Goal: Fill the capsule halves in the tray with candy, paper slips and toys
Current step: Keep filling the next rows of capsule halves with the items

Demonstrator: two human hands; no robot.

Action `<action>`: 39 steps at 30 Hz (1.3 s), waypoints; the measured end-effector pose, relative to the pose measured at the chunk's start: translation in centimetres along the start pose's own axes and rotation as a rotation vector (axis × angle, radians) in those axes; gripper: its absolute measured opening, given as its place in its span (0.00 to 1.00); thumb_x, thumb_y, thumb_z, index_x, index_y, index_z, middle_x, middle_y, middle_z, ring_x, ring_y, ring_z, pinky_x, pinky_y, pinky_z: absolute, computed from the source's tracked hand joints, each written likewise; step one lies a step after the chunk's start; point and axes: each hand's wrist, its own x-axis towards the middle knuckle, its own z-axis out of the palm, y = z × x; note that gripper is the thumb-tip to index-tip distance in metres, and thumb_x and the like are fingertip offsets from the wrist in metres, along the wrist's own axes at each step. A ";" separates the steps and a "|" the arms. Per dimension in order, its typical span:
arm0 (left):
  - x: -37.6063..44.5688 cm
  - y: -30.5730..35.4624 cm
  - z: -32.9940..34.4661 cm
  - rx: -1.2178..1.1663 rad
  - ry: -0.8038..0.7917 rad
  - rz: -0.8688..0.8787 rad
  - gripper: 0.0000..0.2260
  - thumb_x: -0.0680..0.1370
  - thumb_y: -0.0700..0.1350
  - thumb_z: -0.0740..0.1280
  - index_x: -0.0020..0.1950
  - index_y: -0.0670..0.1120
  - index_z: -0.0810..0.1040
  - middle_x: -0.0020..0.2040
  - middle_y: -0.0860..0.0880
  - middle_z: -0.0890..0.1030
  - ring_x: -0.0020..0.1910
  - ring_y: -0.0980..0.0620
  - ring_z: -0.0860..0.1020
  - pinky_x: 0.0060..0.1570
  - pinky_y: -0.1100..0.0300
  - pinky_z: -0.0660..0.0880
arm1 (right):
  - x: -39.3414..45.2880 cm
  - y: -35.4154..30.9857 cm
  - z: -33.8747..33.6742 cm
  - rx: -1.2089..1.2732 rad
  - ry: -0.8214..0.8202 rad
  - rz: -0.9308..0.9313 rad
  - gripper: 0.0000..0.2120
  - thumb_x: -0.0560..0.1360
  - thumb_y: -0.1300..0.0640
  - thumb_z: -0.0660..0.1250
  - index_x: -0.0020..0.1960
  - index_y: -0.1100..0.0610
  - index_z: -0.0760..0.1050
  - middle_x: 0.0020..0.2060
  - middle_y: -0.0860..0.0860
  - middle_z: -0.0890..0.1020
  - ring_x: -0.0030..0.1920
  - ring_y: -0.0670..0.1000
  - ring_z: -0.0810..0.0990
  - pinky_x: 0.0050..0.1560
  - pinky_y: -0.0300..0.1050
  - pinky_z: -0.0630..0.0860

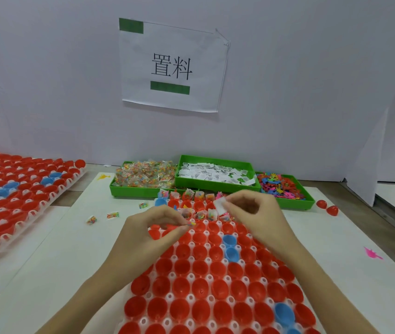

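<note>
Capsule tray (172,259) near centre on worktop (71,249), three supply bins along far edge, candy bin (124,189) left, slip bin (215,186) middle, toy bin (295,201) right, second tray (54,198) far left, wall sign (172,66) behind bins.

small packing/assembly workstation, factory-style: white partition wall (288,92) with a taped printed station sign (172,66) in chinese characters, white worktable (47,273), green bins of bulk stock – wrapped candy (143,175), paper slips (215,174), little plastic toys (280,186) – and trays (191,276) of red and blue capsule halves, a second tray (11,196) at left
</note>
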 end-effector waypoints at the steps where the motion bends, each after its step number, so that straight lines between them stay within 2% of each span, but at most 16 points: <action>1: -0.1 0.0 0.0 0.006 -0.017 0.007 0.02 0.74 0.46 0.76 0.45 0.52 0.86 0.47 0.59 0.87 0.52 0.62 0.83 0.49 0.70 0.75 | -1.1 -0.5 0.5 0.004 -0.034 -0.029 0.03 0.77 0.56 0.75 0.49 0.49 0.86 0.41 0.43 0.86 0.43 0.45 0.85 0.46 0.36 0.80; 4: -0.2 0.0 0.1 -0.021 -0.090 0.014 0.02 0.74 0.47 0.77 0.45 0.52 0.86 0.50 0.55 0.87 0.57 0.53 0.83 0.51 0.61 0.78 | -3.0 -1.7 1.7 -0.042 -0.113 -0.121 0.04 0.77 0.56 0.74 0.49 0.47 0.86 0.43 0.41 0.85 0.46 0.46 0.84 0.46 0.36 0.80; 6: -0.2 -0.1 0.2 -0.074 -0.109 0.014 0.03 0.74 0.45 0.77 0.46 0.51 0.87 0.50 0.52 0.87 0.56 0.51 0.84 0.52 0.59 0.80 | -3.3 -2.2 1.8 -0.047 -0.155 -0.152 0.05 0.77 0.56 0.74 0.51 0.47 0.86 0.44 0.41 0.85 0.48 0.45 0.84 0.47 0.36 0.80; 10: -0.4 -0.3 0.5 -0.115 -0.101 0.008 0.05 0.74 0.46 0.78 0.49 0.49 0.87 0.46 0.49 0.87 0.47 0.47 0.86 0.50 0.57 0.82 | -3.4 -2.7 1.3 0.025 -0.221 -0.153 0.05 0.78 0.56 0.74 0.52 0.48 0.86 0.45 0.43 0.86 0.49 0.47 0.85 0.49 0.38 0.81; 15: -0.5 -0.3 0.8 -0.166 -0.114 -0.004 0.14 0.74 0.48 0.78 0.58 0.50 0.83 0.46 0.46 0.86 0.47 0.45 0.86 0.50 0.57 0.82 | -3.8 -2.9 1.1 0.022 -0.250 -0.145 0.06 0.78 0.57 0.73 0.52 0.48 0.86 0.45 0.43 0.86 0.48 0.46 0.85 0.48 0.36 0.80; 18: -0.7 -0.2 1.1 -0.083 -0.118 0.020 0.13 0.75 0.48 0.78 0.59 0.52 0.83 0.45 0.48 0.86 0.45 0.47 0.85 0.48 0.58 0.82 | -4.0 -2.8 1.1 -0.101 -0.234 -0.185 0.07 0.79 0.58 0.72 0.53 0.48 0.85 0.45 0.43 0.84 0.48 0.46 0.83 0.47 0.35 0.78; 23: -1.1 0.5 1.3 -0.053 -0.128 0.042 0.12 0.73 0.43 0.78 0.54 0.52 0.85 0.42 0.50 0.85 0.40 0.51 0.86 0.44 0.58 0.83 | -4.4 -2.9 1.5 -0.311 -0.327 -0.250 0.09 0.82 0.58 0.67 0.58 0.51 0.84 0.48 0.44 0.78 0.48 0.42 0.76 0.50 0.32 0.72; 27: -1.0 1.2 1.3 0.140 -0.094 0.239 0.10 0.73 0.44 0.77 0.54 0.49 0.85 0.43 0.54 0.83 0.42 0.53 0.84 0.44 0.60 0.82 | -4.6 -3.0 1.6 -0.301 -0.324 -0.250 0.09 0.83 0.54 0.65 0.58 0.50 0.83 0.48 0.43 0.76 0.49 0.41 0.75 0.51 0.32 0.70; 29: -1.0 1.2 1.2 0.203 -0.070 0.299 0.11 0.73 0.43 0.76 0.55 0.48 0.85 0.44 0.55 0.83 0.42 0.56 0.83 0.45 0.62 0.81 | -4.6 -3.0 1.5 -0.273 -0.322 -0.240 0.07 0.82 0.50 0.67 0.56 0.49 0.82 0.48 0.41 0.75 0.49 0.42 0.76 0.51 0.32 0.72; 31: -1.2 1.2 1.3 0.214 -0.035 0.317 0.13 0.73 0.43 0.76 0.57 0.49 0.84 0.45 0.57 0.83 0.43 0.57 0.84 0.46 0.65 0.80 | -4.5 -3.0 1.5 -0.244 -0.297 -0.250 0.05 0.80 0.52 0.70 0.55 0.50 0.82 0.48 0.40 0.77 0.50 0.43 0.78 0.51 0.32 0.74; 32: -1.3 1.2 1.5 0.171 -0.021 0.277 0.13 0.73 0.44 0.76 0.57 0.50 0.85 0.45 0.56 0.84 0.44 0.56 0.84 0.47 0.65 0.80 | -4.5 -2.9 1.5 -0.226 -0.273 -0.259 0.04 0.80 0.54 0.71 0.54 0.50 0.82 0.48 0.40 0.79 0.50 0.43 0.79 0.51 0.32 0.75; 34: -1.3 1.3 1.7 -0.047 -0.003 0.077 0.12 0.72 0.46 0.77 0.56 0.52 0.86 0.45 0.50 0.86 0.45 0.52 0.85 0.48 0.64 0.80 | -4.4 -2.8 1.4 -0.171 -0.224 -0.244 0.05 0.79 0.56 0.72 0.54 0.50 0.84 0.46 0.41 0.82 0.49 0.42 0.81 0.49 0.31 0.76; 36: -1.1 1.3 1.6 -0.235 -0.040 -0.078 0.11 0.72 0.45 0.78 0.54 0.50 0.86 0.46 0.46 0.86 0.45 0.49 0.86 0.49 0.61 0.81 | -4.5 -2.7 1.4 -0.101 -0.196 -0.208 0.06 0.79 0.58 0.72 0.54 0.49 0.85 0.45 0.41 0.84 0.49 0.43 0.83 0.48 0.32 0.76; 39: -0.9 1.1 1.1 -0.229 -0.128 -0.071 0.09 0.72 0.42 0.78 0.51 0.49 0.87 0.47 0.46 0.87 0.47 0.47 0.86 0.50 0.62 0.81 | -4.4 -2.7 1.5 -0.008 -0.203 -0.155 0.07 0.79 0.59 0.72 0.54 0.50 0.86 0.45 0.43 0.85 0.48 0.46 0.85 0.48 0.38 0.80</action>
